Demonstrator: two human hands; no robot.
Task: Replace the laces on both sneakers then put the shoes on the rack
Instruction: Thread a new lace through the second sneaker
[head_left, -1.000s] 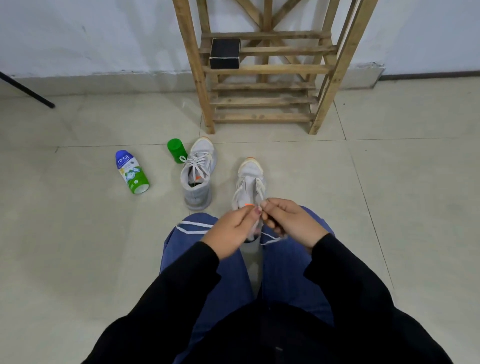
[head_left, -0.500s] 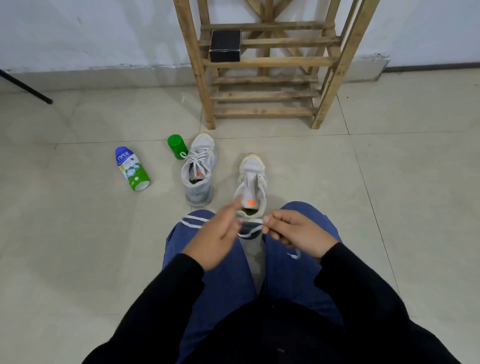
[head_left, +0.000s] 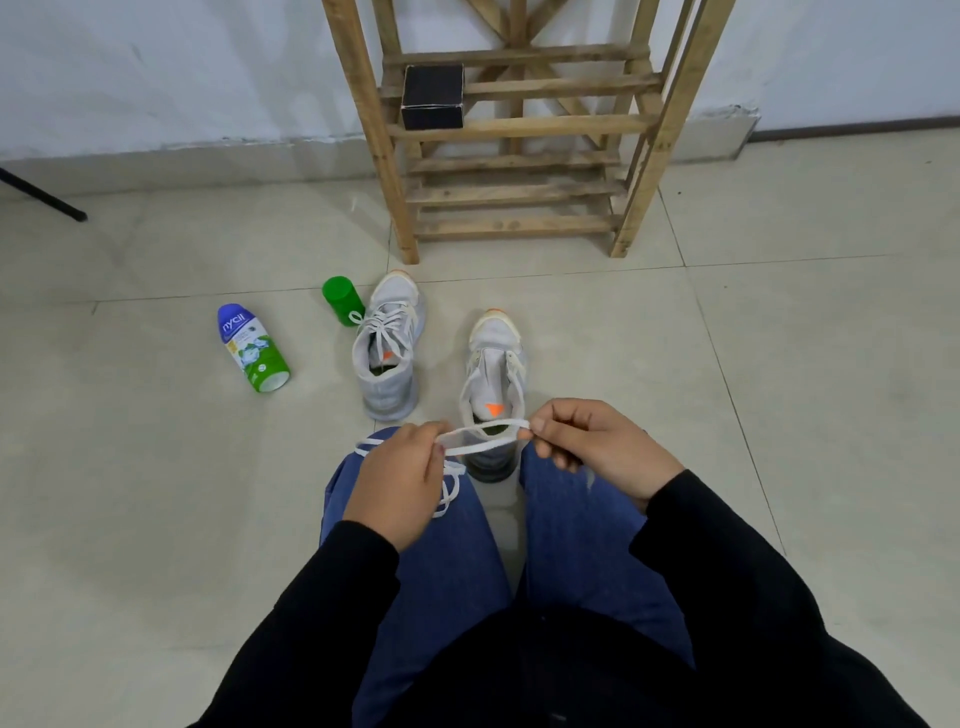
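Note:
Two grey-white sneakers stand on the tiled floor, toes toward the wooden rack (head_left: 519, 124). The left sneaker (head_left: 387, 353) is laced with a white lace. The right sneaker (head_left: 493, 374) shows an orange tongue tab and a loose lace at its eyelets. A white lace (head_left: 483, 436) stretches as a loop between my two hands, just over the right sneaker's heel. My left hand (head_left: 400, 483) pinches one end, with more lace hanging over my left knee. My right hand (head_left: 597, 447) pinches the other end.
A blue and green bottle (head_left: 252, 348) lies on the floor at the left. A green cap (head_left: 342, 300) lies beside the left sneaker's toe. A black box (head_left: 432, 103) sits on a rack shelf. A black pole (head_left: 41, 195) angles in at far left.
My hands have drawn apart, pulling the white lace taut into a loop between them. The lace has slid further out of the right sneaker toward my lap.

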